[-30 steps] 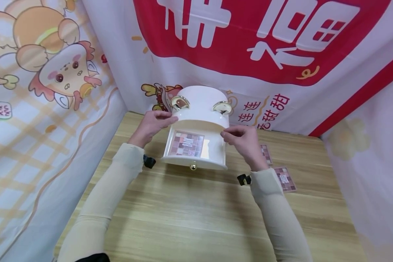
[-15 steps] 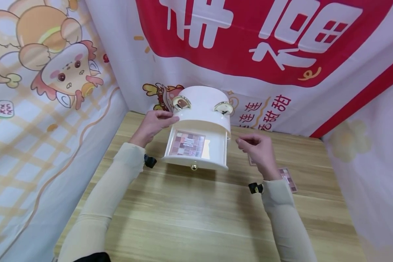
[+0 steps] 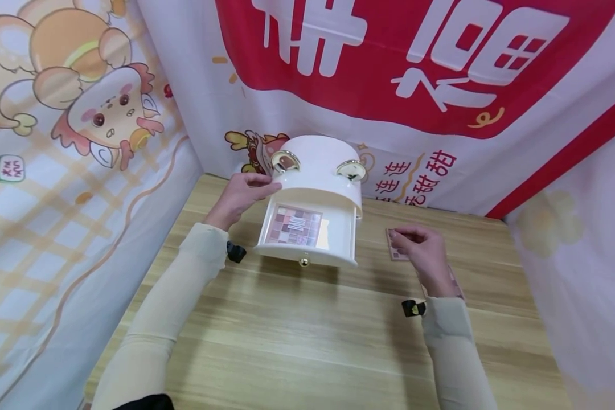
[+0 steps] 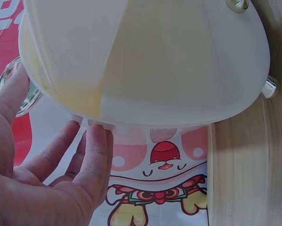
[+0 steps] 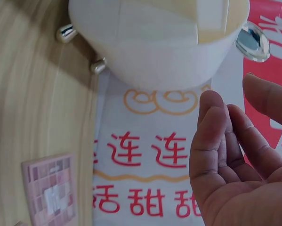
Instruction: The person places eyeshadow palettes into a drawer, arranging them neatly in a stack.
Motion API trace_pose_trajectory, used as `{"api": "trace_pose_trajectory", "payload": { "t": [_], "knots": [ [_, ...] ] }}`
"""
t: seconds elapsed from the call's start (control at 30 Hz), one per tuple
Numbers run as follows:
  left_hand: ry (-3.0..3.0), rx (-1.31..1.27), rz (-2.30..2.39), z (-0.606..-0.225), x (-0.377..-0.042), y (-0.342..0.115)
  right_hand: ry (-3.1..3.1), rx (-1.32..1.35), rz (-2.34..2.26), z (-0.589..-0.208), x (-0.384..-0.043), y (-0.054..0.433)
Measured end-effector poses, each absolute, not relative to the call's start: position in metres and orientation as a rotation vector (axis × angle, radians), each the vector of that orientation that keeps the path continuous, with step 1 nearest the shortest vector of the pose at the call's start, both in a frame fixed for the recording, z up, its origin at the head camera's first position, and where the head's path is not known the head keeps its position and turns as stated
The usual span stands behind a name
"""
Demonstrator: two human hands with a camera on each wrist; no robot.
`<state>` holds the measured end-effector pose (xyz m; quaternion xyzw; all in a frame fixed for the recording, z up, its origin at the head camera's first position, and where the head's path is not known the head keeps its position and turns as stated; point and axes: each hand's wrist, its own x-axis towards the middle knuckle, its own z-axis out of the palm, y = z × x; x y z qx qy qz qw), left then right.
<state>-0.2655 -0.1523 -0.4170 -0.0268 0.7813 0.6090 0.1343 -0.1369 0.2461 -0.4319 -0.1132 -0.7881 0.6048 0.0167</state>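
A white rounded storage box [image 3: 320, 151] with two gold-rimmed round ornaments stands at the back, its drawer [image 3: 342, 228] pulled out by its gold knob side. In the drawer lies a pink checkered palette [image 3: 293, 226], like an eyeshadow case, at the left. My left hand [image 3: 242, 196] touches the box's left side; in the left wrist view its fingertips [image 4: 96, 136] rest at the box's edge, thumb near one ornament. My right hand [image 3: 424, 250], loosely bent and holding nothing, is over the table right of the box, its fingertips overlapping a second palette [image 3: 393, 253].
Another palette [image 3: 457, 285] lies farther right, partly hidden by the right wrist. Printed cloth [image 3: 333, 108] hangs close behind the box and on both sides. The wooden table [image 3: 297, 330] extends in front. Small gold feet [image 5: 98, 66] support the box.
My right hand has left the box's right side and moved right and toward me, over a palette on the table. The left hand has stayed at the box. The drawer remains out.
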Motion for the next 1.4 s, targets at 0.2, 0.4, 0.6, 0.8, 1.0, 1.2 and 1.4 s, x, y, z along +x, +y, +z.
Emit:
{"api": "trace_pose_trajectory", "payload": {
  "t": [0.2, 0.4, 0.6, 0.8, 1.0, 1.2, 1.4],
  "knots": [
    [2.276, -0.084, 1.744, -0.417, -0.265, -0.155, -2.442, -0.429, 1.898, -0.437, -0.131, 0.258],
    [2.295, -0.078, 1.728, -0.417, -0.265, -0.154, -2.394, -0.478, 1.936, -0.443, -0.125, 0.268],
    [2.287, -0.092, 1.733, -0.416, -0.265, -0.155, -2.413, -0.567, 1.921, -0.453, -0.121, 0.278],
    [2.283, -0.08, 1.73, -0.414, -0.264, -0.156, -2.419, -0.653, 1.891, -0.464, -0.116, 0.29],
    [2.288, -0.039, 1.724, -0.412, -0.265, -0.156, -2.46, -0.691, 1.832, -0.47, -0.109, 0.303],
    [2.295, -0.045, 1.717, -0.411, -0.265, -0.155, -2.504, -0.749, 1.822, -0.48, -0.103, 0.316],
    [2.285, -0.06, 1.724, -0.412, -0.264, -0.155, -2.506, -0.816, 1.808, -0.492, -0.096, 0.326]
  ]
}}
